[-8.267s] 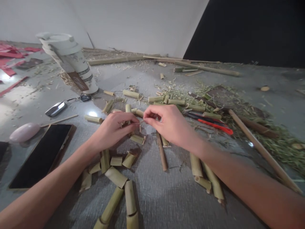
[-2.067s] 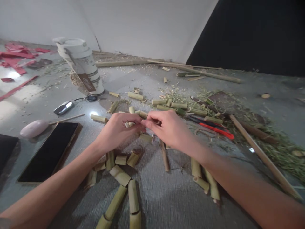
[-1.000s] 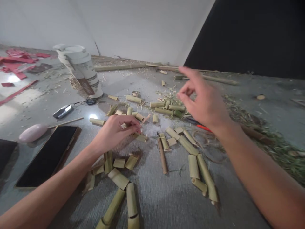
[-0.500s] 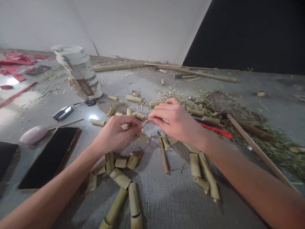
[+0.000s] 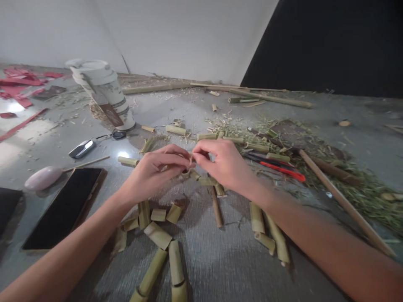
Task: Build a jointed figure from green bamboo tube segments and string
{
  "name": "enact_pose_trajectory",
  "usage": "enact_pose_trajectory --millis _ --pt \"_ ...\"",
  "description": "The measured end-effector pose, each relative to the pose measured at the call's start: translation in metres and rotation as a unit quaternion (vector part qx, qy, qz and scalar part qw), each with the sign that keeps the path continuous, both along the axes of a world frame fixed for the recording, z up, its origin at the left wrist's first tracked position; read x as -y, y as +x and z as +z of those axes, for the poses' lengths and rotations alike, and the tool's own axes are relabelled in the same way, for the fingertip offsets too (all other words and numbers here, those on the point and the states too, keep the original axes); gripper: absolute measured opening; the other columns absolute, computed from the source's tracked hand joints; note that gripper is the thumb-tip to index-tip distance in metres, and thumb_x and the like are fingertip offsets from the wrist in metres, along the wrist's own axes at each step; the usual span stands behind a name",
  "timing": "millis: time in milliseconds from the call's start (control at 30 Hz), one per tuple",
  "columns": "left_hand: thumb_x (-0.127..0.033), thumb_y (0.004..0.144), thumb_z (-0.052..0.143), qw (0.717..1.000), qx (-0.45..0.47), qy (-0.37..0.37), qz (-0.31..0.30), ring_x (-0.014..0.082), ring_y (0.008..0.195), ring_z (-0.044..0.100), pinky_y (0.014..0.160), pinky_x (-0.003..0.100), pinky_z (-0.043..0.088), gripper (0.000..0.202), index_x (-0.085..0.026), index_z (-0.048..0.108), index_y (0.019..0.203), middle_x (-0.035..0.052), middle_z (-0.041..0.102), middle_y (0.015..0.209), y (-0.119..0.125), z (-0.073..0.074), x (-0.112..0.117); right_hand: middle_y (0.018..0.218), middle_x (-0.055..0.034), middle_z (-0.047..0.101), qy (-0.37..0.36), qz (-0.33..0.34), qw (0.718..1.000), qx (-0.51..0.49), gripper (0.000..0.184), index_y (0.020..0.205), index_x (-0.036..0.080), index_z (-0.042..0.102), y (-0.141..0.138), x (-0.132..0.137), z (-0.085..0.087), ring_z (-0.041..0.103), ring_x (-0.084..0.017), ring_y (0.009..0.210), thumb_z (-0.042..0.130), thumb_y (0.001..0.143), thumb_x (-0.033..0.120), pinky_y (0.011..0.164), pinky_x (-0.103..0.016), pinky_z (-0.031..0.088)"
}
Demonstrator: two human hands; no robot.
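Observation:
Just above the middle of the grey surface, my two hands meet fingertip to fingertip. My left hand is closed in a pinch, and my right hand pinches from the other side. A thin, pale cord shows between the fingertips; most of it is hidden by the fingers. Under the left fingertips is the hollow end of a short bamboo tube. More cut tubes lie just below the right hand. Nearer me, several bamboo pieces lie end to end in leg-like rows, with another group to the right.
A red-and-black cutting tool lies right of my right hand, near a long stick and green shavings. On the left are a phone, a pink oval object, a car key and a white tumbler.
My hands have drawn closer together, the right moving left and slightly down. The cord stretch between the fingertips looks shorter. More of the cutting tool is uncovered.

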State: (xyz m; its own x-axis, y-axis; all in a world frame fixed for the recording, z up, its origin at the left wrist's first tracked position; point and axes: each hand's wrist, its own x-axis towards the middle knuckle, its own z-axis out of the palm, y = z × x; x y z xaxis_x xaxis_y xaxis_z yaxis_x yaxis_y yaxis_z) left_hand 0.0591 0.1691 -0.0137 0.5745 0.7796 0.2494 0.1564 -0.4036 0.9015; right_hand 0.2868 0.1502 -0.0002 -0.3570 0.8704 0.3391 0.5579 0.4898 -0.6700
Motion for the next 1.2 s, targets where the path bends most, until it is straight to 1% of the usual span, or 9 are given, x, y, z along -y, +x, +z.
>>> enact_pose_trajectory --millis 133,267,333,533,700,833,1033,1100,1200 --pt "-0.027 0.093 0.078 0.996 0.052 -0.053 0.046 0.0210 0.102 0.072 0.087 0.034 0.063 0.011 -0.027 0.089 0.095 0.0087 0.072 0.124 0.003 -0.005 0.002 0.072 0.0006 0.065 -0.048 -0.022 0.999 0.007 0.022 0.079 0.020 0.065 -0.008 0.005 0.000 0.052 -0.013 0.066 0.057 0.100 0.021 0.063 -0.030 0.034" --pt "-0.027 0.091 0.082 0.988 0.079 -0.110 0.077 0.0212 0.105 0.074 0.095 0.035 0.061 0.007 -0.024 0.089 0.095 0.0074 0.079 0.113 0.005 -0.006 0.004 0.063 0.0033 0.054 -0.079 -0.049 0.996 0.014 0.023 0.074 0.020 0.062 -0.012 0.010 0.003 0.043 -0.011 0.058 0.059 0.097 0.019 0.058 -0.030 0.030" --pt "-0.027 0.090 0.083 0.985 0.079 -0.126 0.087 0.0199 0.100 0.074 0.093 0.033 0.060 0.006 -0.023 0.088 0.091 0.0064 0.080 0.106 0.006 -0.006 0.004 0.064 0.0032 0.056 -0.083 -0.049 0.995 0.005 0.023 0.074 0.020 0.063 -0.013 0.012 0.004 0.045 -0.011 0.058 0.059 0.096 0.018 0.057 -0.029 0.031" --pt "-0.024 0.083 0.088 0.981 0.075 -0.144 0.103 0.0160 0.084 0.070 0.078 0.029 0.057 0.008 -0.021 0.082 0.078 0.0021 0.077 0.088 0.007 -0.006 0.005 0.069 0.0021 0.063 -0.072 -0.039 0.996 -0.019 0.020 0.075 0.020 0.065 -0.016 0.016 0.005 0.052 -0.013 0.066 0.061 0.095 0.018 0.062 -0.029 0.035" --pt "-0.024 0.085 0.083 0.981 0.046 -0.146 0.120 0.0164 0.081 0.068 0.076 0.030 0.055 0.004 -0.021 0.083 0.082 0.0020 0.077 0.085 0.006 -0.003 0.006 0.068 0.0031 0.061 -0.058 -0.042 0.997 -0.019 0.021 0.075 0.020 0.065 -0.017 0.018 0.006 0.050 -0.012 0.064 0.060 0.094 0.016 0.062 -0.029 0.034" --pt "-0.022 0.084 0.081 0.980 0.061 -0.147 0.121 0.0166 0.083 0.068 0.077 0.029 0.054 0.004 -0.020 0.082 0.081 0.0027 0.077 0.086 0.007 -0.003 0.007 0.069 0.0032 0.063 -0.051 -0.040 0.998 -0.021 0.020 0.077 0.020 0.067 -0.017 0.018 0.006 0.050 -0.011 0.062 0.061 0.095 0.015 0.062 -0.029 0.034" --pt "-0.017 0.079 0.086 0.975 0.102 -0.162 0.114 0.0129 0.076 0.065 0.071 0.024 0.053 0.021 -0.018 0.066 0.072 0.0007 0.073 0.083 0.010 -0.005 0.008 0.069 0.0044 0.061 -0.031 -0.036 0.999 -0.021 0.021 0.075 0.020 0.064 -0.019 0.019 0.003 0.050 -0.011 0.064 0.062 0.094 0.012 0.063 -0.029 0.034" --pt "-0.015 0.077 0.088 0.975 0.101 -0.161 0.111 0.0116 0.074 0.064 0.068 0.023 0.051 0.024 -0.019 0.064 0.075 -0.0006 0.071 0.081 0.010 -0.004 0.007 0.070 0.0043 0.062 -0.026 -0.034 0.999 -0.021 0.021 0.075 0.021 0.063 -0.019 0.019 0.003 0.051 -0.011 0.065 0.062 0.093 0.012 0.063 -0.029 0.035" --pt "-0.020 0.081 0.087 0.977 0.088 -0.164 0.107 0.0121 0.076 0.064 0.070 0.023 0.051 0.016 -0.019 0.072 0.087 -0.0006 0.071 0.081 0.010 -0.003 0.007 0.070 0.0043 0.061 -0.019 -0.032 0.999 -0.021 0.021 0.075 0.021 0.063 -0.018 0.019 0.002 0.050 -0.011 0.065 0.062 0.093 0.011 0.064 -0.029 0.035"
